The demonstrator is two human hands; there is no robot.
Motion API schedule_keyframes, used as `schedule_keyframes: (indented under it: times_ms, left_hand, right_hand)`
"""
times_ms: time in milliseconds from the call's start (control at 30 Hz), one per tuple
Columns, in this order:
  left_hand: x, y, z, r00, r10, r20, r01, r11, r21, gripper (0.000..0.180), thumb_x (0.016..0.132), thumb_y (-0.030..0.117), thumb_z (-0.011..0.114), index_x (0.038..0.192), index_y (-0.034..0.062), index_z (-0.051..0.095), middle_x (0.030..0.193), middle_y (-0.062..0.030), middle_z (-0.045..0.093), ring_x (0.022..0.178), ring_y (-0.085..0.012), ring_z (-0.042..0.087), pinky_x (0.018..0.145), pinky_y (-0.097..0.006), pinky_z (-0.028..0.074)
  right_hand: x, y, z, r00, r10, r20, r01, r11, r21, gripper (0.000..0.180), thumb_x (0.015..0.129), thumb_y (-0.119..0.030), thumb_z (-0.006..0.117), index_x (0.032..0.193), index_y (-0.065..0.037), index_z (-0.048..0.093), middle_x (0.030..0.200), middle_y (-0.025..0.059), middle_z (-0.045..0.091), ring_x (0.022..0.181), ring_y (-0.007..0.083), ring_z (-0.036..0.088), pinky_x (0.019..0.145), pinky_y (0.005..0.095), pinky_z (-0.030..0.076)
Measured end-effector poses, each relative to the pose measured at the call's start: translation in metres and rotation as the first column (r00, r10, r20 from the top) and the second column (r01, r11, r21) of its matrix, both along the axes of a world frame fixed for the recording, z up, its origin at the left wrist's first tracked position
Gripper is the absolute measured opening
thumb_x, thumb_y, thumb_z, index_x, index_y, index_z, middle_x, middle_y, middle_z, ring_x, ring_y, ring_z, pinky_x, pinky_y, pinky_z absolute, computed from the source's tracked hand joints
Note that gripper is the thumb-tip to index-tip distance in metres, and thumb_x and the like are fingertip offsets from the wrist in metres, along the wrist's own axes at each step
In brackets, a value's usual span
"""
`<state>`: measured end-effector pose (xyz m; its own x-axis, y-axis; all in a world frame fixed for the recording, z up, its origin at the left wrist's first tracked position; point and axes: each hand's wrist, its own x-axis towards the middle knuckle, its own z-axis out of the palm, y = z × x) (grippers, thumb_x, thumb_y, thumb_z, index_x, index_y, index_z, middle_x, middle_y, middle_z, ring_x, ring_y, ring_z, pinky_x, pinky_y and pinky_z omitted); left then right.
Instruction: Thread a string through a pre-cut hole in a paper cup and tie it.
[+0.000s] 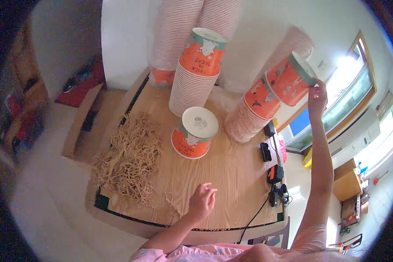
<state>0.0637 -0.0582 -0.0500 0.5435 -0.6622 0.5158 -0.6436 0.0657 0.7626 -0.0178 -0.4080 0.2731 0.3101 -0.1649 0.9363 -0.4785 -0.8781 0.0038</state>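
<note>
- Pink clothing (196, 252) fills the lower edge, closest to us, with both bare arms reaching out over the wood-grain tabletop (236, 179).
- Out to the right, here's the action: the right hand (317, 98) has a narrow grip, pinched on the green-banded base edge of an orange cup (289, 82). That edge faces the hand, which is probably why it is the part taken.
- And where's that cup? Up at the head of the right stack (244, 124), tilted with it, wide mouth toward the stack's top; whether the two touch, I cannot tell.
- Over to the left hand (202, 201): low above the near part of the tabletop, fingers loosely bent and a little apart, nothing visible in that grip. It seems to be resting, as the pinch needs only one hand.
- Just beyond it, a short cup (192, 142) stands base up, likely because the broad mouth makes the steadier foot.
- Behind that, the middle stack (194, 91) is nested the same way, rims packed close, presumably to save room.
- Off left, a loose heap of tan strands (133, 161) lies well apart from the stacks, while black adapters (275, 174) sit along the right edge, perhaps parked out of the way.
</note>
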Motion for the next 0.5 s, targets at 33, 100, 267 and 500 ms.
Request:
schedule_keyframes:
  times_ms: [33, 100, 267, 500]
  left_hand:
    - [0.0, 0.0, 0.0, 1.0, 0.007, -0.004, -0.007, 1.0, -0.002, 0.02, 0.074, 0.004, 0.062, 0.093, 0.0097, 0.06, 0.106, -0.0109, 0.052, 0.087, -0.0241, 0.058, 0.068, -0.034, 0.05]
    - [0.0, 0.001, -0.001, 1.0, 0.015, -0.015, -0.014, 1.0, 0.018, 0.016, 0.074, 0.005, 0.063, 0.089, 0.0094, 0.061, 0.104, -0.0104, 0.053, 0.086, -0.0233, 0.058, 0.067, -0.034, 0.05]
    - [-0.002, 0.001, -0.002, 0.999, -0.028, -0.015, 0.029, 0.999, 0.045, 0.018, 0.074, 0.005, 0.063, 0.091, 0.0097, 0.06, 0.103, -0.0097, 0.053, 0.084, -0.0226, 0.058, 0.067, -0.033, 0.05]
    - [-0.002, -0.001, -0.003, 0.999, -0.04, 0.015, 0.04, 0.998, 0.045, 0.018, 0.074, 0.006, 0.063, 0.091, 0.0102, 0.059, 0.103, -0.0093, 0.052, 0.084, -0.0221, 0.058, 0.068, -0.034, 0.051]
  right_hand:
    - [0.006, -0.002, -0.005, 1.0, 0.016, -0.002, -0.016, 1.0, 0.003, 0.03, 0.077, 0.003, 0.056, 0.106, -0.007, 0.056, 0.096, 0.0067, 0.058, 0.071, 0.0159, 0.055, 0.065, 0.0287, 0.047]
    - [0.015, -0.004, -0.015, 0.999, 0.038, -0.008, -0.038, 0.999, 0.025, 0.031, 0.076, 0.005, 0.056, 0.105, -0.006, 0.056, 0.097, 0.0058, 0.057, 0.07, 0.0143, 0.054, 0.064, 0.0275, 0.047]
    - [0.02, -0.019, -0.039, 0.995, 0.076, -0.061, -0.073, 0.996, 0.047, 0.03, 0.077, 0.003, 0.056, 0.105, -0.008, 0.056, 0.098, 0.0055, 0.054, 0.075, 0.0139, 0.056, 0.064, 0.0271, 0.048]
    - [0.025, -0.021, -0.061, 0.993, 0.065, -0.102, -0.054, 0.992, 0.112, 0.029, 0.08, 0.002, 0.054, 0.107, -0.009, 0.055, 0.098, 0.0073, 0.054, 0.071, 0.0164, 0.058, 0.066, 0.03, 0.049]
